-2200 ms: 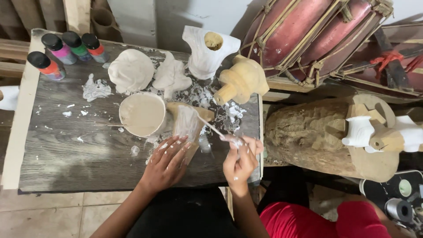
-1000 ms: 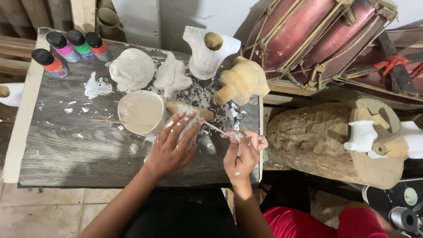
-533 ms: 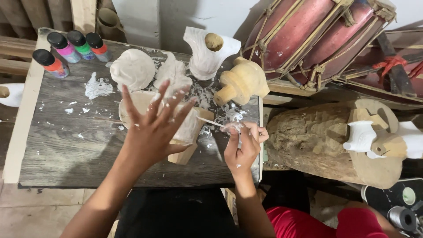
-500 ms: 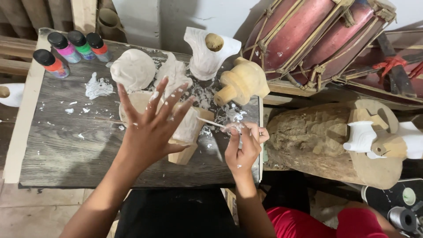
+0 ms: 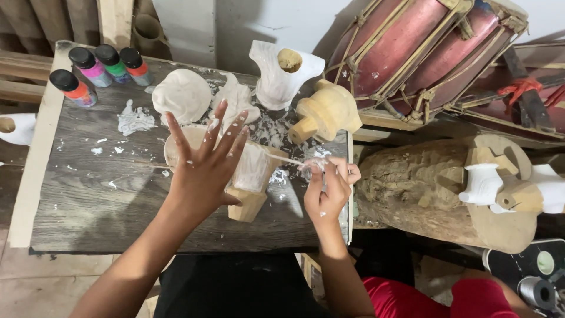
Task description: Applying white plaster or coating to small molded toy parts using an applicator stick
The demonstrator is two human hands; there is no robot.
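both forearms bare, no sleeves in view; left hand point(image 5: 206, 168) and right hand point(image 5: 325, 191) flecked with white paint on fingers; black garment over the lap, red fabric at the right

We've only got one view here, head-mounted, looking pretty much straight down from close above the dark wooden table point(image 5: 88, 206). Table fills the left and middle, the drum point(image 5: 424, 53) and carved log point(image 5: 406, 182) sit off right.

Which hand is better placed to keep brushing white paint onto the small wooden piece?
Right hand: it grips the thin brush, tip toward the wooden piece. Left hand is spread open, steadying it.
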